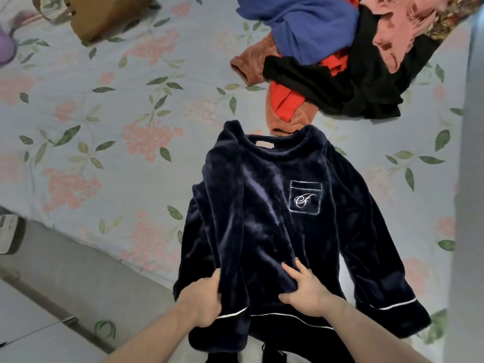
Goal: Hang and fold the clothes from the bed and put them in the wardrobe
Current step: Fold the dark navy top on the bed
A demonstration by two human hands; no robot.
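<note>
A dark navy fleece top (282, 231) with a white-stitched chest pocket lies front-up on the bed, neck pointing away from me. Its left sleeve is folded over the body; the other sleeve stretches out to the right. My left hand (203, 301) grips the folded sleeve's cuff near the hem. My right hand (303, 289) pinches a fold of fabric at the lower middle of the top, thumb underneath. A heap of unfolded clothes (335, 56), blue, black, red, orange and pink, sits beyond the top at the upper right.
The bed is covered by a pale blue floral sheet (110, 132). A brown bag (104, 17) stands at the far left of the bed. Grey floor (65, 284) runs along the bed's left edge. A grey vertical surface (471, 179) borders the right.
</note>
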